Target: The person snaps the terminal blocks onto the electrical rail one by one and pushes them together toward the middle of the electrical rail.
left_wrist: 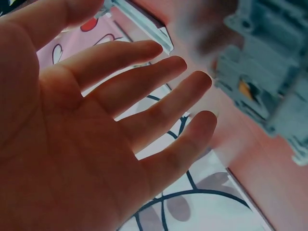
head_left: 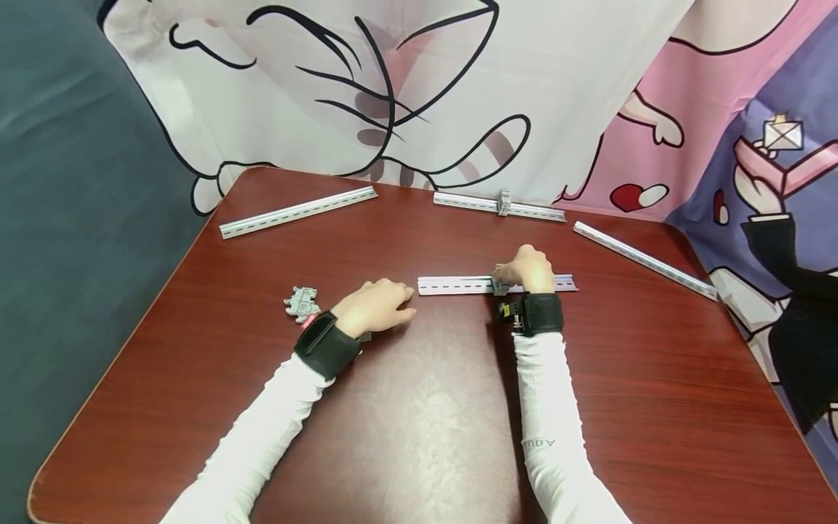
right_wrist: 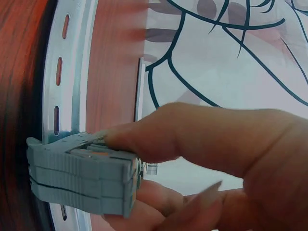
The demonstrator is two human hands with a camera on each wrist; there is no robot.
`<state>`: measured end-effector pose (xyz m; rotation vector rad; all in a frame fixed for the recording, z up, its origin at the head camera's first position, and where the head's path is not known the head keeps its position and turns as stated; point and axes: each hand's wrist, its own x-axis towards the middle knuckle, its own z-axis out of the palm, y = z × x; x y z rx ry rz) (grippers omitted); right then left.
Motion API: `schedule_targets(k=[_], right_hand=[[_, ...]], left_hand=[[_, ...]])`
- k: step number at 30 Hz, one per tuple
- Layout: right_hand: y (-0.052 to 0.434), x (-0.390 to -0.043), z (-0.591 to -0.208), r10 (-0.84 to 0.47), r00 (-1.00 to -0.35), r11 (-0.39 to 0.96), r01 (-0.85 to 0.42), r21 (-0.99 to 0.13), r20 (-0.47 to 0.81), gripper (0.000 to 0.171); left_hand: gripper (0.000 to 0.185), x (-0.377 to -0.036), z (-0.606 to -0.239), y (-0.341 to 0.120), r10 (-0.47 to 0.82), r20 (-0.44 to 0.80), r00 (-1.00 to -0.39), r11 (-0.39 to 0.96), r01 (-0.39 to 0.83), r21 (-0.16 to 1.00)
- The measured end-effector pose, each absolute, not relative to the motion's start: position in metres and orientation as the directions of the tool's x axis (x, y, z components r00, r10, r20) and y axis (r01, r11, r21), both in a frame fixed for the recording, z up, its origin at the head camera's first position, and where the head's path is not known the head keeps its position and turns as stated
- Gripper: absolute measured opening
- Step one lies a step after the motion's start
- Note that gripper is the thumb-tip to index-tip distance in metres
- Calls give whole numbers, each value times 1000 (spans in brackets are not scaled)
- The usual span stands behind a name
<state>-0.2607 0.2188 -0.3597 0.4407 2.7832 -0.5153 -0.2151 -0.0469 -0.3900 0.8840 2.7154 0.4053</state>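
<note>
My right hand (head_left: pixel 527 271) pinches a small stack of grey terminal blocks (right_wrist: pixel 82 175) between thumb and fingers. In the right wrist view the stack sits across a slotted metal DIN rail (right_wrist: pixel 57 91), which lies crosswise in mid-table in the head view. My left hand (head_left: pixel 373 307) is held palm down left of this rail, its fingers spread and nothing in them. Beside the left wrist lie loose grey terminal blocks (head_left: pixel 302 303); another grey piece (head_left: pixel 364 336) is mostly hidden under that wrist. The left wrist view shows a terminal block (left_wrist: pixel 269 67) close up, off the fingertips.
Along the back of the brown table (head_left: pixel 425 437) lie a left rail (head_left: pixel 297 212), a back rail (head_left: pixel 465 201) carrying a grey terminal block (head_left: pixel 503 202), and a slanted right rail (head_left: pixel 644 260). A printed cloth (head_left: pixel 432 87) hangs behind the table.
</note>
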Motion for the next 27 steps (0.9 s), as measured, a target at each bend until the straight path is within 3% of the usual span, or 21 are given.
schedule_targets(k=[6,15,27], right_hand=[[216,-262,-366,233,-927,897,322,-303,-294,60],[215,-278,-376,294,-951,884,310,-351,-98,29],[226,-321,-380,276,-956,888,293,-355,-98,43]], left_hand=[[49,-201,-391,-72,568,-198,-799,790,461,405],[45,-184,-390,-113,505,-78,-860,802,434,410],[44,-172,-398,-135,487,-38,-872,780,415,468]])
